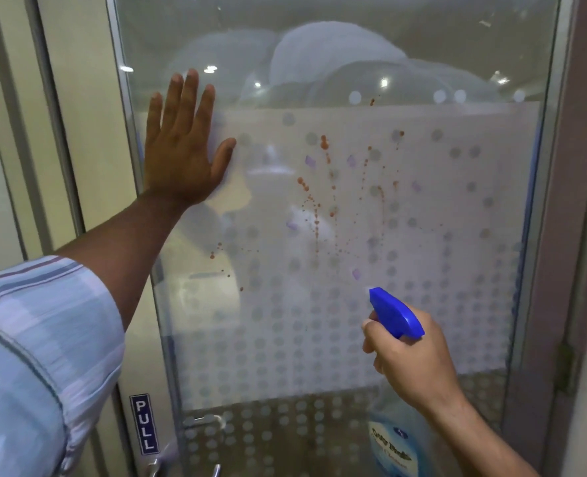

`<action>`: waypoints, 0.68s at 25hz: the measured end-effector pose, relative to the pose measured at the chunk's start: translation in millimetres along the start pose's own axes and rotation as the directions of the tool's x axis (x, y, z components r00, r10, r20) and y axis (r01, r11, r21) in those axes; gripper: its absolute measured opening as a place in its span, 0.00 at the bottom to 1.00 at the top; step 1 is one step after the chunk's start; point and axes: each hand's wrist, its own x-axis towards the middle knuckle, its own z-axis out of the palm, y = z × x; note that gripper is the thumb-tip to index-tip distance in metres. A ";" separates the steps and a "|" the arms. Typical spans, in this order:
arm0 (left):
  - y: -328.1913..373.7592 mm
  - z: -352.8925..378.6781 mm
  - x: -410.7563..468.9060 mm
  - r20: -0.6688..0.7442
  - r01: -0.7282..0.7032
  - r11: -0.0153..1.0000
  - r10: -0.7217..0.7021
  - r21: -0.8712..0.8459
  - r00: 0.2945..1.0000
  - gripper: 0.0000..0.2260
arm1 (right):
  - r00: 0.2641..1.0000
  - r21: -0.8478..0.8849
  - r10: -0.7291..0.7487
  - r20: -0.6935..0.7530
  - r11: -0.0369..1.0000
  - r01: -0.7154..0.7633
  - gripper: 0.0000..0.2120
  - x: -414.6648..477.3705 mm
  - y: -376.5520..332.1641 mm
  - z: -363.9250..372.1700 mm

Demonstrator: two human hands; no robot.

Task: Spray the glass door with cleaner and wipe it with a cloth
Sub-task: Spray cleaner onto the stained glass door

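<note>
Glass door (422, 208) fills the view, its middle band frosted with a dotted pattern. Reddish-brown splatter (319, 201) runs in drips and specks across the central frosted area.

Left hand (185, 149): fully open, fingers spread, palm pressed flat against the pane near its left edge. It grips nothing. A pale patch shows at the palm's right edge; whether that is a cloth or a reflection cannot be told. The forearm extends from a striped sleeve (33, 356) rolled above the elbow.

Right hand (412, 356): closed around the neck of a spray bottle (393, 313), fingers wrapped at the trigger beneath the blue head. The nozzle points up and to the left, toward the pane, and lies just short of the glass. The bottle's labelled body (393, 449) shows below the wrist, partly hidden by the forearm.

Position relative to the grip: the splatter lies above and to the left of the nozzle, and to the right of and below the open left palm. A blue PULL sign (144, 425) sits on the frame, well below the left hand, with the door handle (157, 466) under it.
</note>
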 end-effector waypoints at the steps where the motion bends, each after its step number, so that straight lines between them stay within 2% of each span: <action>1: -0.3 0.8 -0.8 -0.001 -0.001 1.000 0.001 0.002 1.000 0.34 | 0.999 -0.008 0.023 -0.044 1.000 -0.023 0.12 4.1 6.0 -8.1; 6: -1.9 2.2 0.0 0.010 0.002 1.000 -0.002 -0.021 1.000 0.35 | 0.969 -0.038 0.053 -0.242 0.997 -0.064 0.10 28.4 18.9 -52.3; 8: -3.1 2.0 -0.2 0.005 0.002 1.000 -0.002 -0.030 1.000 0.35 | 0.955 -0.022 0.034 -0.296 0.999 -0.042 0.05 40.4 11.2 -65.7; 14: -4.1 3.2 -0.7 -0.031 -0.016 0.999 0.015 -0.039 0.999 0.34 | 0.938 0.035 -0.068 -0.339 0.996 0.085 0.05 94.5 -50.8 -89.6; 17: -3.9 4.2 -1.0 -0.044 -0.025 0.999 0.023 -0.036 0.999 0.34 | 0.939 0.046 -0.143 -0.312 0.985 0.166 0.03 112.5 -80.4 -91.5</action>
